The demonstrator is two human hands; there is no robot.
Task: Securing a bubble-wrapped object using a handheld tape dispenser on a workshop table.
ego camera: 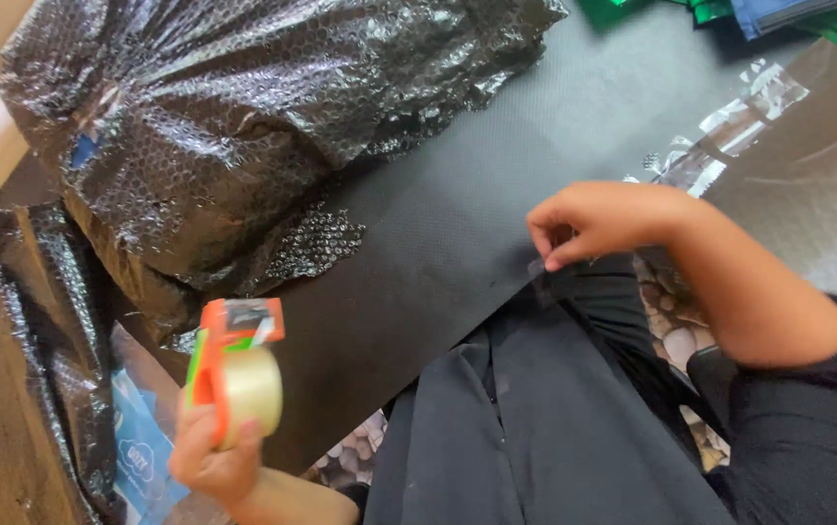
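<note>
Both hands were busy in the head view. Her left hand (212,457) gripped an orange and green handheld tape dispenser (233,374) loaded with a roll of clear packing tape, held upright near the lower left, above a blue printed plastic bag (141,457). The right hand (598,222) was closed in a pinch, fingertips pressing a short strip of clear tape (542,267) onto the edge of the flat black textured sheet (447,224) lying across the worktop. A bundle wrapped in black bubble wrap (233,126) lay on the sheet, well apart from that hand. Pressing well probably meant smoothing the strip flat along the edge, without creases.
</note>
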